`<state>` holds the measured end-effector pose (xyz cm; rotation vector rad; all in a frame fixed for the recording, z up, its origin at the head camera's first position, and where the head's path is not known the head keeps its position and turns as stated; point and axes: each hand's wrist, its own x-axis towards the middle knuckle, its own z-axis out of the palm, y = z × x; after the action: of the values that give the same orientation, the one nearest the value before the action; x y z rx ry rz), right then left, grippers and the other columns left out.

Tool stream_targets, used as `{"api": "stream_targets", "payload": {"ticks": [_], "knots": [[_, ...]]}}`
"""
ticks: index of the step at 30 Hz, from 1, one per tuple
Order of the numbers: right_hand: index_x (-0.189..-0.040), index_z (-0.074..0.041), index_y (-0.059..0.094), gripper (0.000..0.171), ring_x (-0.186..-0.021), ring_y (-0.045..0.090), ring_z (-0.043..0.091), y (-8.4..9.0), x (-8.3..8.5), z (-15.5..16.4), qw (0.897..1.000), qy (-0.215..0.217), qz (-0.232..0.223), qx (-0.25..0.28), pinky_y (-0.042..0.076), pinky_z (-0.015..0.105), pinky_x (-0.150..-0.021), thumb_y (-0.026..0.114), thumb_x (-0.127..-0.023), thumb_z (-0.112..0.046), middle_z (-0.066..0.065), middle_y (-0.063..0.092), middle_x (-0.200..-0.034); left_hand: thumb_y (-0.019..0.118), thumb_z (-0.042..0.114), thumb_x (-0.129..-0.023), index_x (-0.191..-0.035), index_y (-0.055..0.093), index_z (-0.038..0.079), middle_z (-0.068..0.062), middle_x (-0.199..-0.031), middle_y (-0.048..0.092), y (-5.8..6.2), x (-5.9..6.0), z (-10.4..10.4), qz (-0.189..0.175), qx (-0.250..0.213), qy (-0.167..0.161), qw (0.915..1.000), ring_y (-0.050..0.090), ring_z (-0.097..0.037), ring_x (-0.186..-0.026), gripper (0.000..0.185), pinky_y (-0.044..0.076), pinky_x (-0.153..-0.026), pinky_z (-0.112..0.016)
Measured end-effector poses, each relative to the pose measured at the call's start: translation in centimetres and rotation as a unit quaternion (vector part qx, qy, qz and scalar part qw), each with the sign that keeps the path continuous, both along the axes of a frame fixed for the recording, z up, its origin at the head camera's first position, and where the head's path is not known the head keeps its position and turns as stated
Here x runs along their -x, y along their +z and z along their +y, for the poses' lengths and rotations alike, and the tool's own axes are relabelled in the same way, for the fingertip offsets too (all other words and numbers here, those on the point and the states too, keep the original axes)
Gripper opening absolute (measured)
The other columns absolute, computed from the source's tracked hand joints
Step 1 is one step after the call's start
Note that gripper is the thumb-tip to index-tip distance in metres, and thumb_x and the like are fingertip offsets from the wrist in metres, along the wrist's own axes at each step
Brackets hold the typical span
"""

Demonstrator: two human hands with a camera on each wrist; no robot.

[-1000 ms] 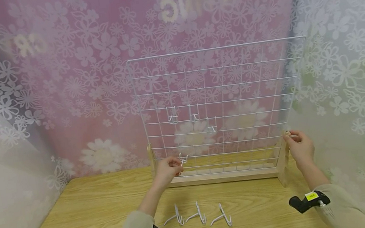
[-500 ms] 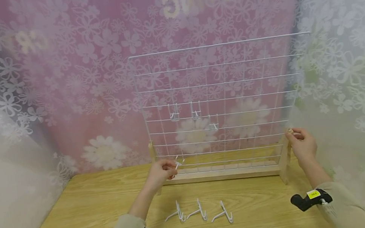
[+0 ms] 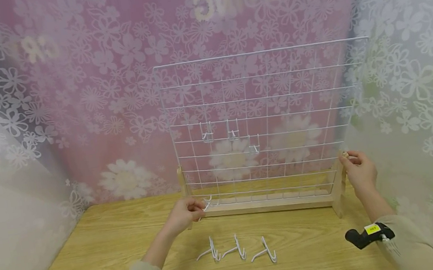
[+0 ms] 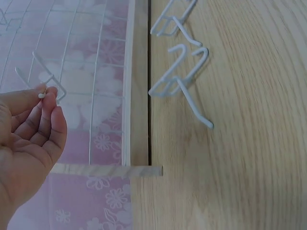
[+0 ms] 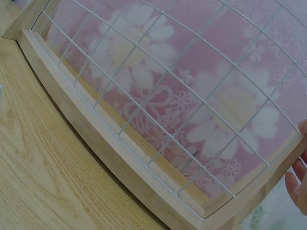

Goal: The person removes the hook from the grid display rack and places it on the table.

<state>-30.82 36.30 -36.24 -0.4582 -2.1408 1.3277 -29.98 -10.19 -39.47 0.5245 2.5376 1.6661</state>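
A white wire grid panel [image 3: 265,102] stands upright in a wooden base [image 3: 270,206] on the table. My left hand [image 3: 187,213] pinches a small white wire hook [image 3: 207,201] just in front of the grid's lower left corner; the left wrist view shows that hook [image 4: 45,84] at my fingertips [image 4: 48,103]. My right hand [image 3: 359,171] grips the top of the base's right wooden post [image 3: 340,183]. Three hooks [image 3: 230,133] hang on the grid's middle rows. Three more hooks [image 3: 236,249] lie on the table in front of the base.
The wooden table [image 3: 93,258] is closed in by flowered pink cloth behind and white flowered curtains at both sides. In the right wrist view the grid wires [image 5: 158,91] and wooden base rail [image 5: 120,158] fill the frame.
My left hand has drawn back and down from the grid's bottom rows with the hook pinched in it. My right hand has stayed on the post.
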Motion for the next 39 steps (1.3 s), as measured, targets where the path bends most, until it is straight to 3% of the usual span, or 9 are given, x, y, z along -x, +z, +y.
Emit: {"api": "stream_targets", "payload": {"ticks": [4, 8, 11, 14, 23, 32, 39], "knots": [[-0.126, -0.001, 0.05, 0.044, -0.069, 0.043, -0.001, -0.1, 0.0, -0.1, 1.0, -0.001, 0.0, -0.002, 0.039, 0.012, -0.055, 0.054, -0.093, -0.029, 0.004, 0.05, -0.094, 0.063, 0.002, -0.086, -0.099, 0.06, -0.007, -0.011, -0.078, 0.06, -0.4, -0.3, -1.1, -0.013, 0.009, -0.003, 0.9999, 0.054, -0.015, -0.064, 0.016, 0.046, -0.058, -0.03], [-0.126, -0.001, 0.051, 0.044, -0.068, 0.043, -0.002, -0.1, 0.1, 0.0, 1.0, -0.002, 0.002, 0.0, 0.039, 0.012, -0.055, 0.055, -0.092, -0.029, 0.0, 0.05, -0.091, 0.061, -0.002, -0.085, -0.096, 0.06, -0.008, -0.012, -0.076, 0.06, 0.1, -1.3, -1.9, -0.016, 0.005, -0.023, 0.9996, 0.055, -0.018, -0.065, 0.012, 0.047, -0.06, -0.032], [-0.126, -0.001, 0.05, 0.045, -0.067, 0.044, -0.003, 0.0, 0.2, 0.1, 1.0, -0.002, 0.003, 0.009, 0.039, 0.012, -0.055, 0.055, -0.092, -0.03, -0.003, 0.048, -0.088, 0.062, -0.001, -0.084, -0.095, 0.061, -0.007, -0.008, -0.076, 0.061, -0.1, -1.3, -2.4, -0.013, 0.02, -0.031, 0.9992, 0.056, -0.019, -0.067, 0.013, 0.049, -0.064, -0.036], [-0.126, -0.001, 0.05, 0.045, -0.067, 0.044, -0.002, 0.1, 0.2, 0.2, 1.0, -0.002, 0.001, 0.016, 0.04, 0.012, -0.055, 0.055, -0.092, -0.03, -0.003, 0.048, -0.088, 0.065, 0.003, -0.084, -0.096, 0.063, -0.004, -0.005, -0.077, 0.061, -1.0, -0.5, -3.0, -0.009, 0.029, -0.036, 0.9989, 0.056, -0.017, -0.068, 0.014, 0.049, -0.065, -0.038], [-0.127, -0.001, 0.05, 0.045, -0.068, 0.044, -0.002, 0.0, 0.4, 0.1, 1.0, -0.005, -0.004, 0.014, 0.04, 0.013, -0.055, 0.055, -0.092, -0.03, -0.002, 0.049, -0.09, 0.063, 0.0, -0.084, -0.096, 0.061, -0.009, -0.005, -0.077, 0.061, -1.6, -0.6, -4.4, -0.015, 0.04, -0.062, 0.9971, 0.055, -0.015, -0.068, 0.015, 0.05, -0.067, -0.044], [-0.123, 0.0, 0.051, 0.042, -0.065, 0.045, -0.002, 0.2, 0.5, 0.1, 1.0, -0.01, 0.009, 0.024, 0.04, 0.013, -0.054, 0.058, -0.091, -0.027, -0.008, 0.047, -0.081, 0.063, -0.002, -0.083, -0.093, 0.06, -0.011, -0.005, -0.072, 0.058, -2.5, -1.6, -6.5, -0.031, 0.045, -0.072, 0.9959, 0.052, -0.015, -0.063, 0.014, 0.049, -0.061, -0.04], [-0.126, -0.001, 0.05, 0.045, -0.066, 0.045, -0.002, 0.0, 0.5, 0.2, 1.0, -0.001, -0.001, 0.03, 0.04, 0.013, -0.056, 0.056, -0.092, -0.029, -0.005, 0.048, -0.087, 0.064, -0.003, -0.08, -0.091, 0.061, -0.01, -0.003, -0.07, 0.056, -3.8, -1.9, -7.6, -0.039, 0.057, -0.074, 0.9949, 0.051, -0.011, -0.062, 0.013, 0.047, -0.058, -0.029]]}}
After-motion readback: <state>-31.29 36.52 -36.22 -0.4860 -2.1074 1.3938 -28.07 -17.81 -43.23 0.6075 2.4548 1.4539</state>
